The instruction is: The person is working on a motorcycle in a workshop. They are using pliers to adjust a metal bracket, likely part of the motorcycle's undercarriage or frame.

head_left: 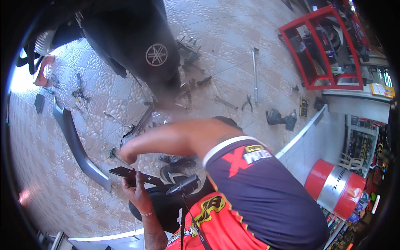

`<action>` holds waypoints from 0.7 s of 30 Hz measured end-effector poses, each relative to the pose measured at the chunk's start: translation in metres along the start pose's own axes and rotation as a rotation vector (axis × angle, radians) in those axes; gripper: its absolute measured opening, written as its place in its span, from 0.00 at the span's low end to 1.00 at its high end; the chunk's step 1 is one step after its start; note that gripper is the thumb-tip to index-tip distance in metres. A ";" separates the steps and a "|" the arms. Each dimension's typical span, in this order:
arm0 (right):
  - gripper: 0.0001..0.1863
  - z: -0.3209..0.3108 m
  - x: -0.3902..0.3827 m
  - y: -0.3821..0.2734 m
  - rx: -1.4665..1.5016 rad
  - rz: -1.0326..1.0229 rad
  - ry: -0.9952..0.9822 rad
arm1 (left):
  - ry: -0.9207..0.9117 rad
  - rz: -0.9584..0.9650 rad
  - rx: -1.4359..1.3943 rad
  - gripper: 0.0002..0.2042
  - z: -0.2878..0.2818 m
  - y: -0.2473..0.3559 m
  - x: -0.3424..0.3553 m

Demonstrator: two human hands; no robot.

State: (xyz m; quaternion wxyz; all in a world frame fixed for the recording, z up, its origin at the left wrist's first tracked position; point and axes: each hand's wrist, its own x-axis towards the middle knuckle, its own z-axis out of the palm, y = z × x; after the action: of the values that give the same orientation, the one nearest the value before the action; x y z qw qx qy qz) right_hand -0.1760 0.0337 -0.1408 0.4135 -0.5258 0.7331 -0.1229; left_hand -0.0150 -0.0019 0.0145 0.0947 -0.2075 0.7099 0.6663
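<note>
My left hand (136,193), with a bracelet at the wrist, is closed around a long, flat black strip (153,180) that has a small hole in it. The thumb lies along the strip. My right arm reaches across in front of me, and my right hand (128,153) is bent down just above the strip. Its fingers are hidden and smeared by motion. Beside it shows a green-handled screwdriver (112,153), its thin shaft slanting toward the strip. Whether my right hand holds that tool, I cannot tell.
A dark motorcycle (141,50) stands ahead. On the tiled floor lie a long grey panel (77,143), pliers (247,103), a long bar wrench (255,75) and a cordless drill (281,119). A red metal rack (313,48) and a red-and-white drum (335,188) stand to the right.
</note>
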 end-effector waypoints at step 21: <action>0.26 -0.013 -0.609 -0.421 0.832 1.100 0.644 | -0.536 -0.222 0.030 0.05 0.005 0.392 -0.217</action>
State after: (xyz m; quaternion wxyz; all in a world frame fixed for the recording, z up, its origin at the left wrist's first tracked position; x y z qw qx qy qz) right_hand 0.1598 0.3865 0.4166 0.3451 0.1764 0.8672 -0.3126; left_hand 0.0137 0.0500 0.4582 0.3545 -0.0989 0.6424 0.6723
